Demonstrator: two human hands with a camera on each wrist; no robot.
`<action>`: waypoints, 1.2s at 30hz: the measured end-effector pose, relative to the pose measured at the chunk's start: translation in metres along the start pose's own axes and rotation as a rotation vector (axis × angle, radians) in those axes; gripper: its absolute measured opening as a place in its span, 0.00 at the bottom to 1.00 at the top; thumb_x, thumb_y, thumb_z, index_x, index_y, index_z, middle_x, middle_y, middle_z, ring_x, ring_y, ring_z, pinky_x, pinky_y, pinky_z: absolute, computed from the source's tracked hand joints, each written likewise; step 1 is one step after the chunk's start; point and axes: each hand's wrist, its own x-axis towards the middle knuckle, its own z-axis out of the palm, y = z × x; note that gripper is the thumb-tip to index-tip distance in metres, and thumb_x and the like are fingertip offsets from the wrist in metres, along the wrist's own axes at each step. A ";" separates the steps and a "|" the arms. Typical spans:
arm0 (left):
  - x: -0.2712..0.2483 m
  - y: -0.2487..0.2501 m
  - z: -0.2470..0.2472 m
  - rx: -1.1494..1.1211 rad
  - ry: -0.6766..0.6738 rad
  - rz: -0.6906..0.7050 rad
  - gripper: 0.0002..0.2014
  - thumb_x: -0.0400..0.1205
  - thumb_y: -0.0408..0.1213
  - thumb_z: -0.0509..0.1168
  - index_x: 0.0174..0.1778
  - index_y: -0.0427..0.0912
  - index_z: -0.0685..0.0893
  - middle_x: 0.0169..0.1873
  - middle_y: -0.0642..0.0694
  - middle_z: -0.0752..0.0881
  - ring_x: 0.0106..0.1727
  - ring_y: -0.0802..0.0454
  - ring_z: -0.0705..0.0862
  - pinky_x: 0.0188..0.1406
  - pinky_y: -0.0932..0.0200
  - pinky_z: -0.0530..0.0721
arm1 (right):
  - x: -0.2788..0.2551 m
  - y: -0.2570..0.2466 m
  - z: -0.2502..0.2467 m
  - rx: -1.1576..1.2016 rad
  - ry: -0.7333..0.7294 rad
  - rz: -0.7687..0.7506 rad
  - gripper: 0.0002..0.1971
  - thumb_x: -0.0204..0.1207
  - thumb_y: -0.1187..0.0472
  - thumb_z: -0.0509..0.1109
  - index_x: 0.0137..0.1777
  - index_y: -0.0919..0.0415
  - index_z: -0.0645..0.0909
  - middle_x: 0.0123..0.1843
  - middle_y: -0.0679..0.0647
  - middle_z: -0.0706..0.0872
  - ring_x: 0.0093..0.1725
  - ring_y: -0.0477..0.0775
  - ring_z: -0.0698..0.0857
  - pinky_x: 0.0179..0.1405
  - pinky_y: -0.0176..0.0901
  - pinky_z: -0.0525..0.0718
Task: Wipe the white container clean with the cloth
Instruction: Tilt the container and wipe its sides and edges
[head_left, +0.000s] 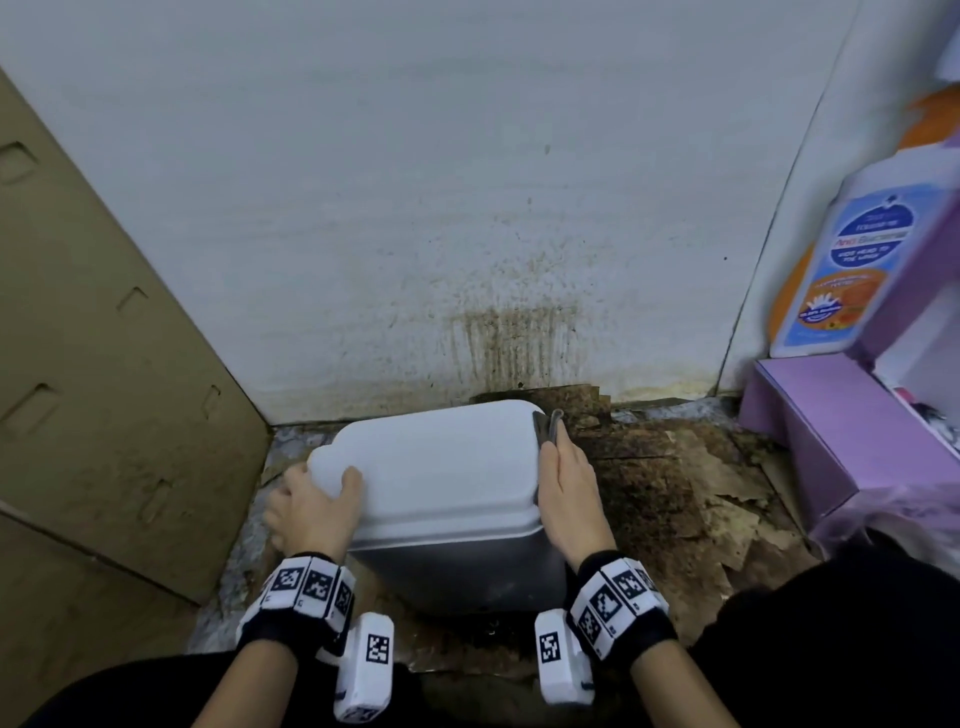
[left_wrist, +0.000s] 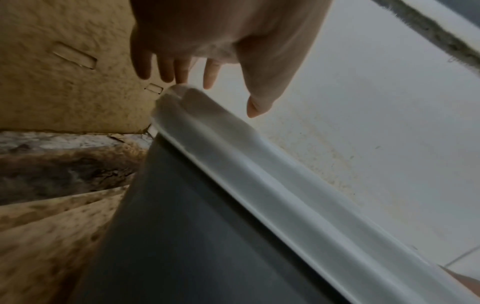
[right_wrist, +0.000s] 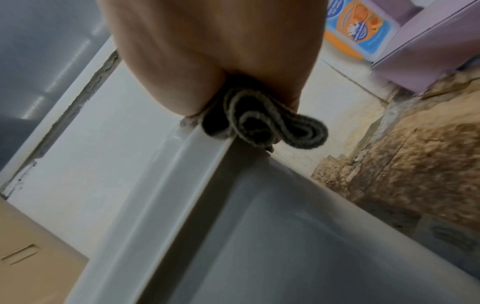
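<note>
Stiff, smooth, probably light, the white container (head_left: 441, 467) is steadied by the flat, uncurled left hand (head_left: 306, 506) at its near-left lid corner while the right hand (head_left: 566, 483) pinches the soft folded cloth (right_wrist: 262, 125) against the right lid edge.

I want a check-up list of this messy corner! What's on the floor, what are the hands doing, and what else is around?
Surface: floor covered in stained, torn brown cardboard.
Job's things: white container stands upright with its lid on; grey cloth is bunched against the lid's right edge.
Clutter: purple box and a bottle with a blue and orange label on the right.
Hands: left hand rests on the lid's left corner, thumb on top; right hand grips the cloth.
Cables: nothing seen.
Surroundings: white wall with brown splatter stains behind the container; cardboard sheet leaning on the left.
</note>
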 end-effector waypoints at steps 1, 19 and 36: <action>-0.004 -0.001 0.002 0.004 -0.042 -0.020 0.38 0.83 0.55 0.68 0.83 0.38 0.63 0.81 0.29 0.64 0.81 0.29 0.64 0.77 0.34 0.66 | -0.001 0.004 -0.004 0.004 0.007 0.018 0.27 0.91 0.48 0.45 0.88 0.47 0.48 0.79 0.50 0.70 0.76 0.49 0.66 0.71 0.40 0.61; -0.021 -0.021 0.030 -0.170 -0.179 -0.025 0.50 0.76 0.70 0.69 0.82 0.45 0.53 0.73 0.31 0.74 0.67 0.31 0.78 0.69 0.36 0.79 | -0.008 0.038 -0.033 0.021 -0.034 0.140 0.48 0.71 0.26 0.66 0.87 0.42 0.51 0.79 0.50 0.67 0.81 0.57 0.64 0.79 0.64 0.68; 0.024 0.017 0.019 -0.122 -0.383 0.228 0.48 0.78 0.64 0.71 0.87 0.45 0.58 0.81 0.41 0.72 0.79 0.36 0.73 0.73 0.43 0.73 | -0.073 0.019 0.006 0.156 0.380 0.252 0.46 0.77 0.39 0.70 0.88 0.48 0.48 0.84 0.50 0.59 0.83 0.51 0.55 0.81 0.54 0.59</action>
